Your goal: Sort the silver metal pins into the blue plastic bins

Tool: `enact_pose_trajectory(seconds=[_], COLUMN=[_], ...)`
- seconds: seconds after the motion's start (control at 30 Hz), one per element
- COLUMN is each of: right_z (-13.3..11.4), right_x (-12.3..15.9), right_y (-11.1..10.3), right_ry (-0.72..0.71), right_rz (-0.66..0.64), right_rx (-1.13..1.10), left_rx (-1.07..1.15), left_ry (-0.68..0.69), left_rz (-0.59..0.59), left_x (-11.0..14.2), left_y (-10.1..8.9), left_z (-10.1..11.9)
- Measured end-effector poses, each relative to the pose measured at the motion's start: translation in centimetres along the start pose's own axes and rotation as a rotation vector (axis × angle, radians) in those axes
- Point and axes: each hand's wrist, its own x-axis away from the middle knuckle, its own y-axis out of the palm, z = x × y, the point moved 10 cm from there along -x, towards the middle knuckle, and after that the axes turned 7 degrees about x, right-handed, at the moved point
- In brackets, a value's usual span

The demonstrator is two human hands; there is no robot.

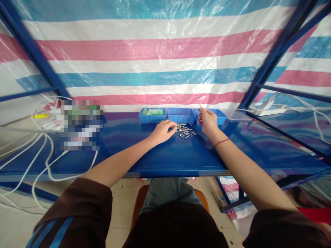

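Observation:
A loose pile of silvery blind rivets (184, 130) lies on the blue tabletop in front of three blue bins. My left hand (163, 131) rests at the pile's left edge, its thumb and forefinger drawn together; whatever is between their tips is too small to make out. Raised in front of the right bin (221, 117), my right hand (209, 121) pinches a thin, pale metal piece that looks like a rivet (199, 104), pointing upward. The middle bin (181, 115) has a few small bits in it. Green packets (153, 112) fill the left bin (150, 119).
White cables (49, 162) tangle over the table's left side, beside a blurred-out patch (81, 125). A clear plastic lid (238, 115) lies right of the bins. A white power strip (269, 108) sits farther right. Blue frame posts (271, 58) and a striped sheet (155, 51) enclose the table.

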Motion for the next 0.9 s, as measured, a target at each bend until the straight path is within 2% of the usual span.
enact_pose_trajectory(seconds=[0.13,0.23,0.3,0.43,0.63,0.77,0.9], right_z=[1.8,1.5,0.7,-0.9,-2.7,-3.3,-4.0], right_x=[-0.3,0.6,1.2,2.3,4.2,5.7,6.5], right_y=[-0.7,0.1,1.3,3.8,6.5,7.6,7.9], right_ry=[0.204,0.238,0.172,-0.058,-0.383,-0.466,-0.477], right_rz=[-0.032,-0.083,-0.15,-0.277,-0.452,-0.583,-0.621], right_rx=[-0.144,-0.158,-0.088,0.147,0.458,0.529,0.436], left_rx=[-0.164,-0.187,-0.168,-0.117,-0.112,0.028,0.22], left_ry=[-0.032,-0.047,-0.026,0.03,-0.007,-0.07,-0.113], left_rz=[-0.141,-0.224,-0.238,-0.2,-0.1,0.013,0.085], left_x=[0.3,0.5,0.4,0.3,0.1,-0.3,-0.5], left_y=[1.2,1.8,2.0,1.9,1.0,-0.2,-0.8], left_z=[-0.2,-0.4,-0.2,0.2,-0.3,-1.4,-2.1])
